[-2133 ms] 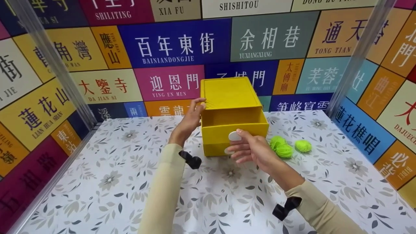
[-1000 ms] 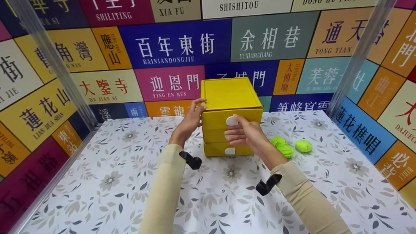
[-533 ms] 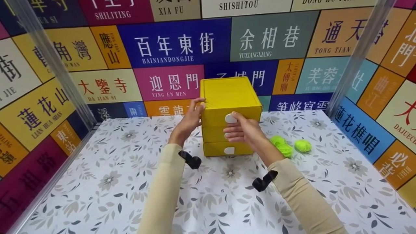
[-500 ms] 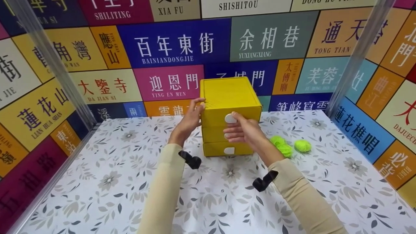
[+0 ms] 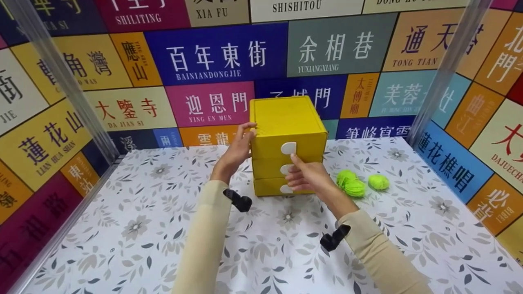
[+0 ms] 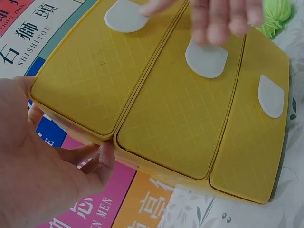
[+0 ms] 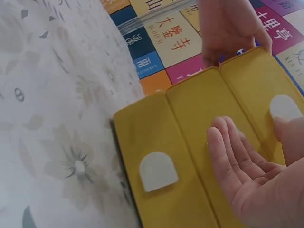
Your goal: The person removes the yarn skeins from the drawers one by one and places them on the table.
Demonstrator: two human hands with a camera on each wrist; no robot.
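A yellow drawer box (image 5: 288, 116) with three closed drawers stands on the table, each front bearing a white tab handle. My left hand (image 5: 235, 153) rests against its left side, with fingertips at the upper front corner; the left wrist view shows fingers (image 6: 105, 159) against the side wall. My right hand (image 5: 308, 173) is before the fronts, fingers loosely extended and holding nothing. Its thumb is at the lower edge of the top white handle (image 5: 289, 148); contact is unclear. The fingers partly cover the middle handle (image 5: 284, 169) and the bottom handle (image 5: 285, 188).
Bright green yarn balls (image 5: 351, 183) lie right of the box, with a smaller green ball (image 5: 378, 182) beside them. A flower-patterned cloth (image 5: 135, 226) covers the table. Behind stands a wall of colourful sign panels (image 5: 216, 53), with transparent posts (image 5: 445, 77) at both corners.
The top drawer was pulled out and has been pushed in by my right hand. That hand has since let go of the top handle and moved slightly down. My left hand has stayed put.
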